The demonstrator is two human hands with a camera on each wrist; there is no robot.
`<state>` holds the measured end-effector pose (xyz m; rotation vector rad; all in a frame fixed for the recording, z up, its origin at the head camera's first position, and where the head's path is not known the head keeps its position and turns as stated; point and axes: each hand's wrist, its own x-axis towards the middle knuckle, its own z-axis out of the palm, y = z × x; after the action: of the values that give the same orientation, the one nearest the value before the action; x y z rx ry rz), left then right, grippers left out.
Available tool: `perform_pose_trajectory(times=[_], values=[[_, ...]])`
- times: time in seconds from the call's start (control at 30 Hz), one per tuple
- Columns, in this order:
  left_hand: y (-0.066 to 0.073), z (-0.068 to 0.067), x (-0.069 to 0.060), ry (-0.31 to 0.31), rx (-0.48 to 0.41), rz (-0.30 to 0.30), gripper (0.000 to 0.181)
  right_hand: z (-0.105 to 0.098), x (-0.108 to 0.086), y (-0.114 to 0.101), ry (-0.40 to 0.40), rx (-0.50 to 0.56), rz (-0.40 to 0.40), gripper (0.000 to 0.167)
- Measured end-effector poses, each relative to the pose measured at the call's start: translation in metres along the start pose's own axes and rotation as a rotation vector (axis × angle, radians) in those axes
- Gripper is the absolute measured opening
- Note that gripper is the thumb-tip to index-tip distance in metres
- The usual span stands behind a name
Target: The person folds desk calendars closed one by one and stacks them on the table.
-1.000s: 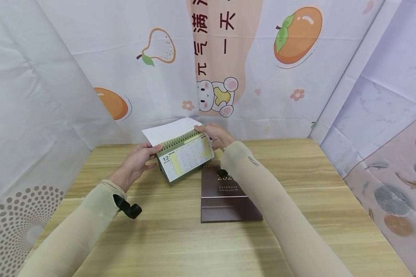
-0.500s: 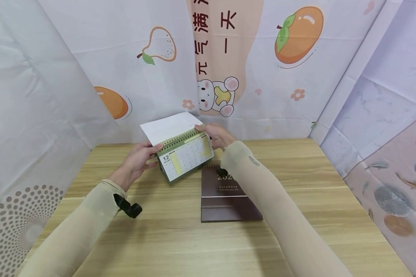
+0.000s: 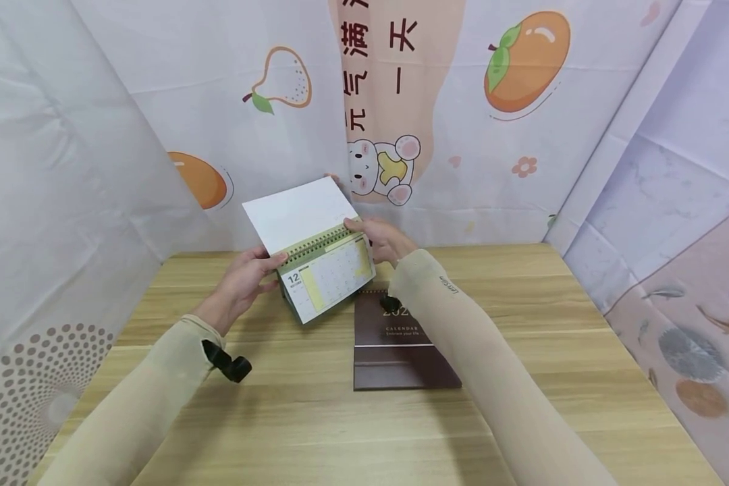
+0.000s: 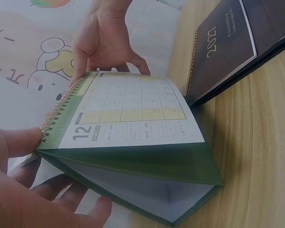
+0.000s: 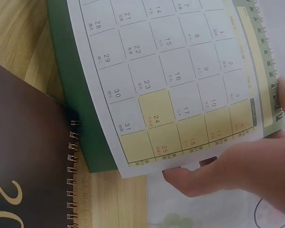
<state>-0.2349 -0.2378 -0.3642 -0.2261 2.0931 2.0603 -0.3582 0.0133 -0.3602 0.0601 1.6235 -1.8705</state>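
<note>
A green spiral-bound desk calendar [image 3: 330, 277], turned to a page marked 12, is held tilted between both hands. At its left end the left hand [image 3: 245, 278] grips the top, thumb by the rings and fingers behind. My right hand [image 3: 384, 237] pinches the right end of the spiral the same way. A white page [image 3: 300, 212] stands up behind the rings, its blank side showing. In the left wrist view the green stand [image 4: 147, 164] forms a hollow triangle. Beside it a dark brown desk calendar [image 3: 389, 368] with gold lettering stands on the table, partly behind the right sleeve.
The wooden table [image 3: 304, 418] ends at a white curtain [image 3: 188, 54] with fruit prints at the back. More hanging cloth [image 3: 662, 223] closes off the right side. Black straps [image 3: 225, 361] sit on the wrists.
The white page behind the rings has risen and swung up, showing more of its blank face. Both hands keep their grip on the green calendar in almost the same place.
</note>
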Motion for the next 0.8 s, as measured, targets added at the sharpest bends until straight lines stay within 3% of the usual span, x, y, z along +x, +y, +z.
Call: perform_pose_trajectory(times=[0.17, 0.57, 0.8], values=[[0.002, 0.0, 0.001, 0.008, 0.028, 0.023, 0.045, 0.0, 0.0, 0.0, 0.012, 0.012, 0.004, 0.026], [0.001, -0.003, 0.002, 0.008, 0.058, 0.053, 0.05, -0.004, 0.004, 0.009, -0.083, 0.058, -0.077, 0.026], [0.002, -0.003, 0.002, 0.019, 0.085, 0.057, 0.051, -0.005, 0.005, 0.012, -0.089, 0.066, -0.097, 0.024]])
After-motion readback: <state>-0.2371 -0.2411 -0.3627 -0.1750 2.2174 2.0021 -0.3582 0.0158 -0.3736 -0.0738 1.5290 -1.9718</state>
